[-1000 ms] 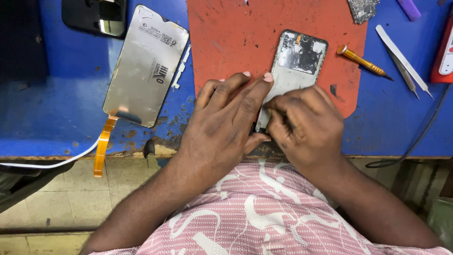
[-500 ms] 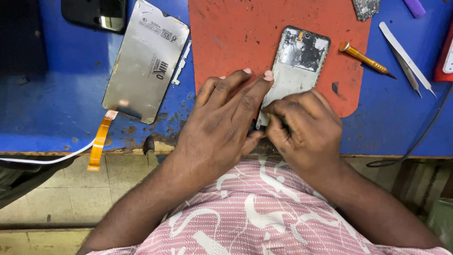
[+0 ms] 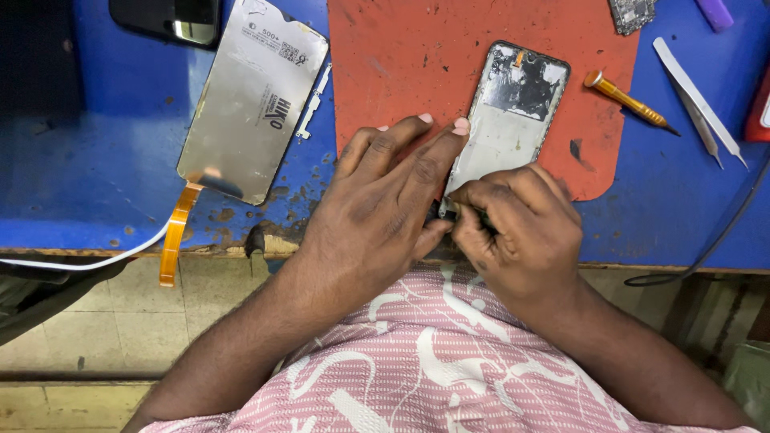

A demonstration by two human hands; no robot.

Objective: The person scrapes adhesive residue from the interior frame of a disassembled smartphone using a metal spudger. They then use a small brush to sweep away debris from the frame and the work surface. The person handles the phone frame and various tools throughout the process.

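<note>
An opened phone frame (image 3: 509,116) with its inner metal plate showing lies tilted on a red mat (image 3: 417,60). My left hand (image 3: 381,200) presses flat on the frame's left edge, fingers stretched toward its middle. My right hand (image 3: 521,232) is curled at the frame's near end, fingertips pinched around a small dark part that I cannot make out. The near end of the frame is hidden under both hands.
A silver phone screen panel (image 3: 253,100) with an orange flex cable (image 3: 175,232) lies on the blue bench (image 3: 104,168) at left. A yellow-handled screwdriver (image 3: 630,100), metal tweezers (image 3: 698,100), a circuit board (image 3: 632,14), a dark phone (image 3: 168,18) and a black cable (image 3: 714,240) lie around.
The view has shifted slightly; my hands stay at the frame's near end, with the right fingers working in small movements.
</note>
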